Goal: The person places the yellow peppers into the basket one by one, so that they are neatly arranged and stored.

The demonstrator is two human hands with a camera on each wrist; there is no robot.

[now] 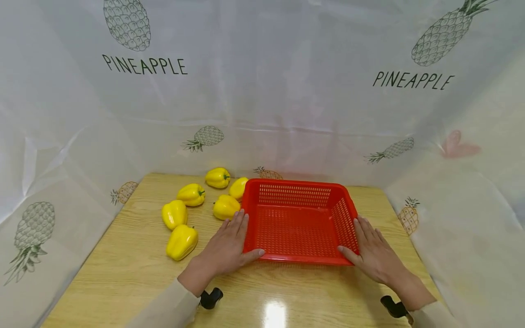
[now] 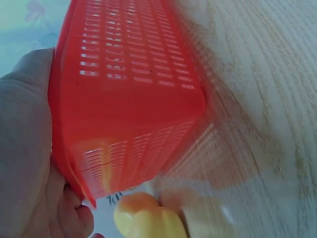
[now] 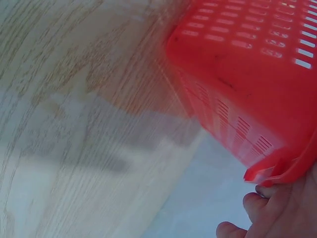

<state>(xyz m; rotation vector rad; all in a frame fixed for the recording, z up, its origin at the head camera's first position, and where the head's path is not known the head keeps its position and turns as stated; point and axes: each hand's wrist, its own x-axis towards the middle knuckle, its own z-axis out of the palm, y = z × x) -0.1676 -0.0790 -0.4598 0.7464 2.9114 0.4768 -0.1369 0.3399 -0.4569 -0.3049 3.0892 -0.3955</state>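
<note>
Squarely between left grip (image 1: pixel 226 248), right grip (image 1: pixel 375 253): red basket (image 1: pixel 303 260).

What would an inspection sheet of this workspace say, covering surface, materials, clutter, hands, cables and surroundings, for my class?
Surface: light wood-grain tabletop, bright reflection nearest the person.
Job's things: red perforated basket, no peppers inside; six yellow bell peppers to its left, one partly hidden by it.
Clutter: nothing seen.
Hands: left hand and right hand touch opposite sides of the basket; black fittings by both wrists.
Cables: nothing seen.
Surroundings: pale sheeting printed with pineapples.
</note>
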